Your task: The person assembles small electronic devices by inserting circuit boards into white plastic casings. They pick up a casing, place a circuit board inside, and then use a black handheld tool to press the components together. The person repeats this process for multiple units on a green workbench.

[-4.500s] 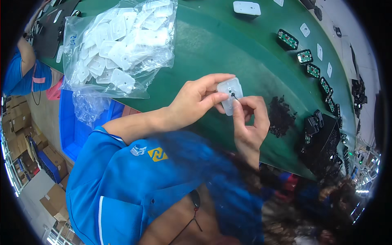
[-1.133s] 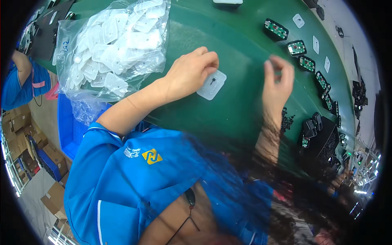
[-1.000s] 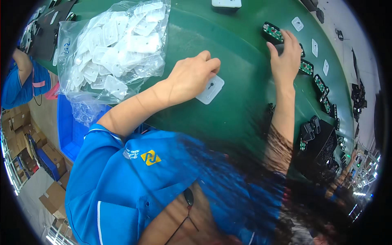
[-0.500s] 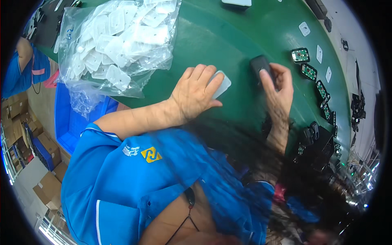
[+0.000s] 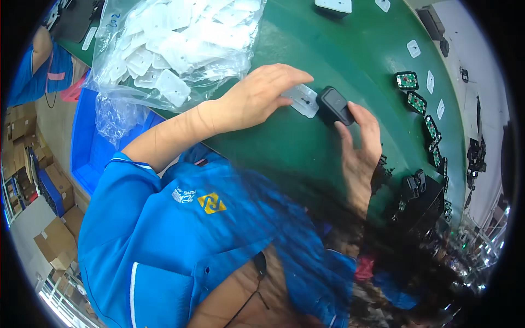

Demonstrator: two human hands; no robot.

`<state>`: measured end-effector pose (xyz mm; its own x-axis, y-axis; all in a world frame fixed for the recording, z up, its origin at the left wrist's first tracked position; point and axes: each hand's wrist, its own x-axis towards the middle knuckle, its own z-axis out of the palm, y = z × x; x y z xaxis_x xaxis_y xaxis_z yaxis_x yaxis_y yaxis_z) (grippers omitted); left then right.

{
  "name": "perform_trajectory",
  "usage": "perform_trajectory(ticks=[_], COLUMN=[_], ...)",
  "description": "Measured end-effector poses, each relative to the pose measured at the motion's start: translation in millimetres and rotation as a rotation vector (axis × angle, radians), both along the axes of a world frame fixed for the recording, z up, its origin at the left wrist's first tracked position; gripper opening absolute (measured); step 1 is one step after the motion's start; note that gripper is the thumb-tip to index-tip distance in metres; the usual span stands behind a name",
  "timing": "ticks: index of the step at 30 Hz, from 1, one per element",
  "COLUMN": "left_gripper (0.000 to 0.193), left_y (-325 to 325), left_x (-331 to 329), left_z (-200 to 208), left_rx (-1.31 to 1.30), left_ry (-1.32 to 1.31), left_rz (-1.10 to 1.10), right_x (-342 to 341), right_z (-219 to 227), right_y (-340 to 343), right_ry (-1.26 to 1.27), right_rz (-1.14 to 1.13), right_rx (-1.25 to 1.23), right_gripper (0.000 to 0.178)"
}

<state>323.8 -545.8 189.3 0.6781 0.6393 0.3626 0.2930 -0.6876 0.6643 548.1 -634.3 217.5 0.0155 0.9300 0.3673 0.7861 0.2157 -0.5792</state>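
Observation:
My left hand [image 5: 257, 98] has its fingers and thumb around the near end of a translucent plastic plate [image 5: 304, 103] with a small dark spot on it. Just right of the plate is a small black plastic housing [image 5: 337, 105], rounded at the corners. My right hand [image 5: 362, 145] grips this housing between thumb and fingers, tilted above the green table. The plate and the housing almost meet; whether they touch I cannot tell.
A clear bag [image 5: 180, 49] full of whitish plates lies at the upper left of the green table [image 5: 295, 41]. Open black housings with circuit boards [image 5: 407, 81] line the right edge, beside loose plates [image 5: 413, 49]. A blue bin [image 5: 85, 147] stands below left. A co-worker's arm [image 5: 41, 49] shows far left.
The black housing has come left and down toward the plate in my right hand. My left hand, flat over the plate before, now has fingers and thumb at its edge.

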Motion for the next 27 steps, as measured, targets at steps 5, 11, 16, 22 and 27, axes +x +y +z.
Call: perform_trajectory(ticks=[5, 11, 16, 22, 27], left_gripper=[0.053, 0.047, 0.047, 0.050, 0.048], left_y=[-2.6, -5.4, -2.8, -1.9, -5.5], left_x=[-15.4, -20.0, -22.7, -20.2, -14.5], left_z=[1.6, -3.0, -8.1, -3.8, -1.7], left_rx=[-0.141, -0.124, -0.041, 0.217, 0.412], left_ry=[-0.076, -0.102, -0.017, 0.162, 0.224], left_rz=[0.032, 0.020, -0.053, -0.089, -0.057], right_x=[-18.7, -32.7, -33.9, -37.2, -28.7], right_z=[-3.6, -1.8, -3.6, -14.0, -16.0], right_y=[10.3, 19.9, 21.5, 10.7, 17.6], right_ry=[-0.018, -0.024, -0.090, -0.385, -0.033], right_rz=[0.125, 0.169, 0.190, 0.131, 0.167], right_rx=[-0.006, -0.030, -0.034, 0.091, -0.005], right_gripper=[0.037, 0.037, 0.035, 0.043, 0.039])
